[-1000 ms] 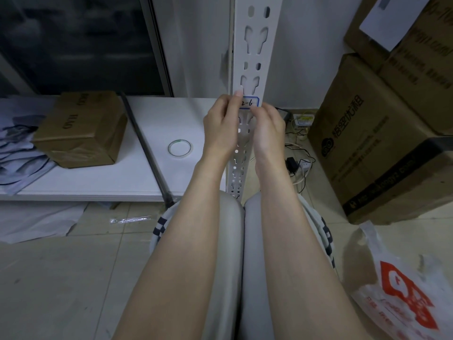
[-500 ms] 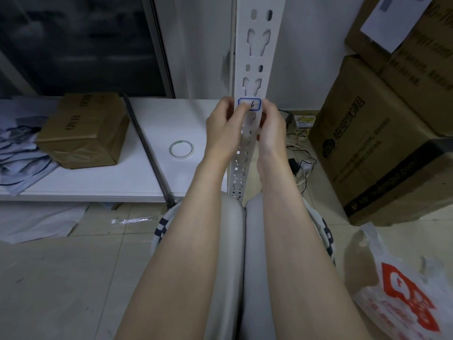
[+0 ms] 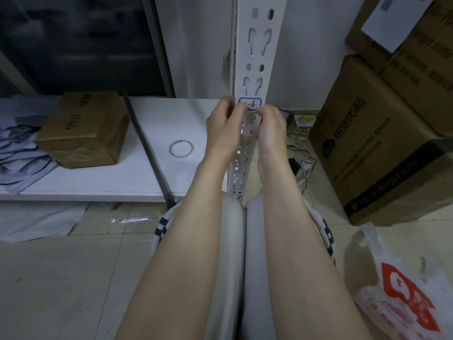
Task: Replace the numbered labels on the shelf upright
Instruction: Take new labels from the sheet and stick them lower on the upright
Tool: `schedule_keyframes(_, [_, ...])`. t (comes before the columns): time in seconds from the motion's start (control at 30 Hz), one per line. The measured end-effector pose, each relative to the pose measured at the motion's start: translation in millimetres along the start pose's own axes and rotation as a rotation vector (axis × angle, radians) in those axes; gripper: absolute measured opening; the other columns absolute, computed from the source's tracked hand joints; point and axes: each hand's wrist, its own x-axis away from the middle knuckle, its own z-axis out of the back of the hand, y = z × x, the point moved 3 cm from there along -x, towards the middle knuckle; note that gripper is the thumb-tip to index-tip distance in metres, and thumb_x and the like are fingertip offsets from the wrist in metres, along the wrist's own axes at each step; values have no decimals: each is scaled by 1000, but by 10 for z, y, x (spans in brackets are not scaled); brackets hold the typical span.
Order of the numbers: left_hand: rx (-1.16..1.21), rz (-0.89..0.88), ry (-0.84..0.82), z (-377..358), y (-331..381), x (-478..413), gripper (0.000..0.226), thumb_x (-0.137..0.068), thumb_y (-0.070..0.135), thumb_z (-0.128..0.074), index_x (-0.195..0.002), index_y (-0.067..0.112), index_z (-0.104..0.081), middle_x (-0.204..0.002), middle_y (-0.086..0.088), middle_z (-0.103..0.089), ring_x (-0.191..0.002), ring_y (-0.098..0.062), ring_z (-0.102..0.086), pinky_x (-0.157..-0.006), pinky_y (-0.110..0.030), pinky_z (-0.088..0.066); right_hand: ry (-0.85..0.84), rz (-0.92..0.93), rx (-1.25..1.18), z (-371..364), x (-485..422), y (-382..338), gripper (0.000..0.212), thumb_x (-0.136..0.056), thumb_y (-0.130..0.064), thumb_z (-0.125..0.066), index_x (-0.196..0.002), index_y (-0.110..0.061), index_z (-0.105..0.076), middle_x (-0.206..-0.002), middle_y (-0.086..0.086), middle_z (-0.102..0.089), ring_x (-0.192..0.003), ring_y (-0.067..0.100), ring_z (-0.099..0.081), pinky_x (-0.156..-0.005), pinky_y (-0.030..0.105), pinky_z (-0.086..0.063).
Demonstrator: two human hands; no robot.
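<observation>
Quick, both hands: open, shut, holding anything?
Left hand: fingers curled on the blue-bordered white paper label; pinch or press, cannot tell.
Right hand: same, at the label's lower right corner.

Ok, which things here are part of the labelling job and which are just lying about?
In the job: label, shelf upright, left hand and right hand at the label's edges; probably the tape roll.
Lying about: small box, papers, big cartons, plastic bag, cables.

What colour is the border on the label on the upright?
Blue, around a white label; clearest in the head view.
</observation>
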Motion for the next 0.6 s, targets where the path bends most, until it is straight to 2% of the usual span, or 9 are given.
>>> schedule_keyframes(0.07, [8, -7, 13, -10, 14, 7, 34, -90, 29, -54, -90, -5, -54, -77, -5, -53, -69, -12, -45, -62, -22, -38, 7, 5, 20, -19, 0, 3, 21, -99, -26, -48, -101, -13, -64, -91, -7, -65, -85, 4, -60, -80, 23, -48])
schedule_keyframes(0.17, [55, 14, 6, -3, -5, -13, 45, -96, 48, -49, -93, 7, -67, -90, -8, -71, -84, -19, -65, -76, -27, -49, -25, -9, 3, -45, 1, 11, 42, -98, -49, -45, -107, -17, -71, -107, 2, -73, -102, 16, -67, -93, 34, -52])
schedule_keyframes(0.23, [78, 26, -13, 9, -10, -18, 38, -96, 45, -49, -91, 13, -68, -89, -3, -72, -88, -19, -67, -78, -30, -51, -11, -17, 2, -37, -1, 6, 43, -90, -43, -48, -109, -11, -69, -109, 5, -71, -103, 19, -65, -90, 34, -50])
schedule_keyframes(0.33, [57, 17, -34, 22, -8, -9, 37, -82, 32, -51, -94, -2, -60, -78, 1, -60, -77, -15, -56, -73, -33, -45, -16, -14, -3, 2, 0, -3, 27, -92, -16, -52, -113, -6, -65, -94, -2, -65, -88, 10, -59, -75, 23, -45])
schedule_keyframes(0.4, [45, 1, -39, 15, -9, 10, 37, -79, 29, -51, -94, -5, -56, -79, -2, -57, -74, -14, -51, -69, -33, -42, -4, -2, -14, -2, 5, -7, 21, -93, -10, -51, -109, -6, -64, -89, -5, -63, -83, 7, -58, -75, 23, -45])
schedule_keyframes(0.47, [52, -7, -28, 7, -4, 20, 33, -82, 30, -51, -89, -2, -56, -76, -1, -56, -73, -15, -50, -68, -30, -42, 18, 16, 8, -23, 3, -2, 18, -95, -16, -49, -103, -9, -64, -89, -6, -64, -83, 6, -59, -79, 25, -46])
schedule_keyframes(0.5, [59, -6, -20, 4, 3, 23, 32, -86, 32, -50, -87, 2, -58, -75, 0, -59, -74, -16, -54, -69, -30, -44, 10, 16, 16, -38, 6, 0, 23, -95, -25, -48, -101, -11, -66, -93, -4, -67, -87, 8, -62, -82, 28, -48])
schedule_keyframes(0.57, [78, 9, -10, 9, -5, 6, 39, -92, 44, -45, -87, 10, -65, -84, -4, -69, -85, -21, -65, -80, -35, -51, -22, 5, 13, -58, 6, 6, 37, -96, -44, -45, -101, -18, -72, -102, 0, -73, -97, 15, -68, -87, 33, -52])
schedule_keyframes(0.6, [83, 21, -16, 15, -13, -14, 39, -92, 48, -44, -85, 16, -66, -88, -4, -71, -92, -22, -67, -85, -38, -52, -31, -3, 4, -50, 3, 8, 39, -97, -45, -44, -102, -18, -72, -103, 0, -74, -98, 16, -68, -85, 31, -53])
